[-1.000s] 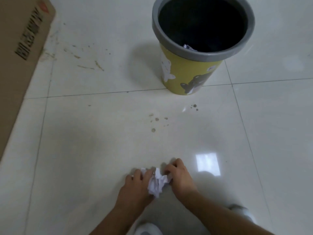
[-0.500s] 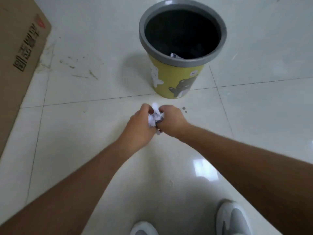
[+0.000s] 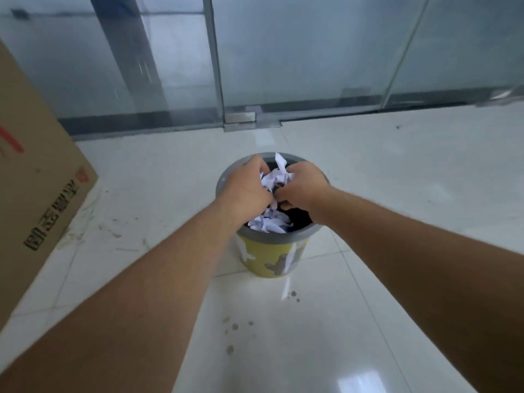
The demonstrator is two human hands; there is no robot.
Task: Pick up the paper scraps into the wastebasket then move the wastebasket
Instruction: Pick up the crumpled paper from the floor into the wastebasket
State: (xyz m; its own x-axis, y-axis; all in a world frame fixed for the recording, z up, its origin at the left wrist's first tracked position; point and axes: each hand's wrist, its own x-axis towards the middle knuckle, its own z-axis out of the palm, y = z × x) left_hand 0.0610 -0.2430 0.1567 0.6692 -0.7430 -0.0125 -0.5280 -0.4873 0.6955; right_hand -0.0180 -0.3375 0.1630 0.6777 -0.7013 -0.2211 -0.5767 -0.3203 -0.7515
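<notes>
A yellow wastebasket (image 3: 270,258) with a grey rim and cartoon animals stands on the white tiled floor in the middle of the view. Both my hands hover over its mouth. My left hand (image 3: 246,185) and my right hand (image 3: 302,184) press a bunch of white crumpled paper scraps (image 3: 276,177) between them, one strip sticking up above the fingers. Below the hands, more white scraps (image 3: 269,222) lie or fall inside the dark basket near its front rim. My forearms hide much of the basket's opening.
A large cardboard box (image 3: 37,188) with printed characters stands at the left. Glass doors with metal frames (image 3: 218,66) run along the back. Dark spots (image 3: 235,327) stain the tiles in front of the basket.
My hands gathered the scraps off the floor, lifted them and carried them forward until they are over the basket. The view tilted up, bringing the glass doors into sight.
</notes>
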